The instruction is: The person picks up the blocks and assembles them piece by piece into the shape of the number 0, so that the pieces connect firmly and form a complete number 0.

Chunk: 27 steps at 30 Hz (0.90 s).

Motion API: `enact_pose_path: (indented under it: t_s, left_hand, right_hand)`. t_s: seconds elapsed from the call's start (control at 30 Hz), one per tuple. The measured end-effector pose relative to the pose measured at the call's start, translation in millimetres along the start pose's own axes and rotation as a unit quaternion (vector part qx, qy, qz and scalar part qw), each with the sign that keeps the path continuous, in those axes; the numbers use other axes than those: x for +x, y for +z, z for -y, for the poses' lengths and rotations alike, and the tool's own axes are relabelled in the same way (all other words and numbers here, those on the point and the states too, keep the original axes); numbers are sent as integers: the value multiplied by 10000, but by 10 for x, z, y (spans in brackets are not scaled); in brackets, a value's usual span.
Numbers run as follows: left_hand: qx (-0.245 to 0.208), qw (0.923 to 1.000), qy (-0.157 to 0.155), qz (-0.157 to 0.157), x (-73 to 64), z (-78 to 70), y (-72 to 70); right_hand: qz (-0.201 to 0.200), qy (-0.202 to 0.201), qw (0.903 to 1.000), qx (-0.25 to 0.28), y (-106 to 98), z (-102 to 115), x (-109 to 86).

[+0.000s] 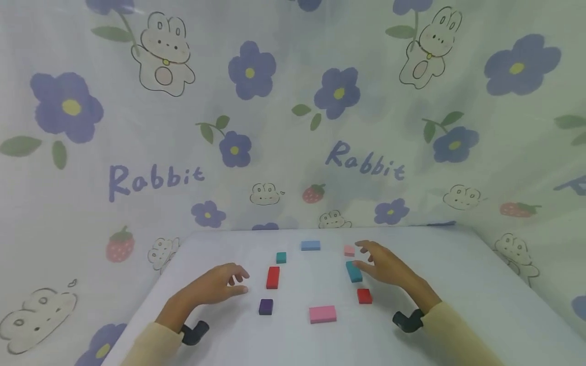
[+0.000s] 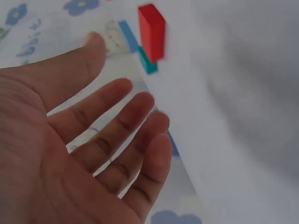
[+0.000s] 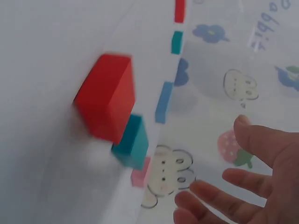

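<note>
Several coloured blocks lie in a rough ring on the white table. My left hand (image 1: 220, 284) hovers left of the long red block (image 1: 272, 278) and the purple block (image 1: 266, 307), fingers relaxed and holding nothing. In the left wrist view its fingers (image 2: 126, 121) are spread apart, away from the red block. Over on the right, my right hand (image 1: 384, 263) is by the long teal block (image 1: 354, 272) and the small light pink block (image 1: 349, 250). Its fingers are loosely bent with nothing between them; the right wrist view shows them apart from the small red block (image 3: 107, 98).
At the back are a blue block (image 1: 311, 246) and a small teal block (image 1: 281, 257). A pink block (image 1: 322, 314) lies at the front middle. Behind the white table (image 1: 220, 335) hangs a patterned curtain (image 1: 293, 127) with rabbits and flowers.
</note>
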<state>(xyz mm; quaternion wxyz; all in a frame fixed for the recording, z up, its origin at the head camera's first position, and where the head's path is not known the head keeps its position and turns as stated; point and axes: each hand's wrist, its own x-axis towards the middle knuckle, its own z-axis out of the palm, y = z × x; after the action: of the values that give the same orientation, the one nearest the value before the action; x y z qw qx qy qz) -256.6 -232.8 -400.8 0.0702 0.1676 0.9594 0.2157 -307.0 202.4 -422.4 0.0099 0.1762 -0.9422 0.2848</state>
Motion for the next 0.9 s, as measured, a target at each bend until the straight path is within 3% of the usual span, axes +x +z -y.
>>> enact_pose_path:
  t_s: [0.17,0.3,0.43,0.7,0.9]
  left_hand:
    - [-308,9979,470,322,30,-110,87]
    - [-632,9959,449,469,69,-112,207]
    - [-858,9938,379,599,97,-74,331]
    - [-1066,9916,543,492,98,-15,505]
    - [-990,9925,582,412,88,7,541]
  right_hand:
    - [525,-525,9956,572,67,211,-46]
    - [1190,-1096,9857,477,125,373,-134]
    - [1706,-1387,9752,251,249,448,-232]
    - [2038,-1270,9707,-50,414,504,-291]
    - [1992,-1529,9674,-333,469,533,-290]
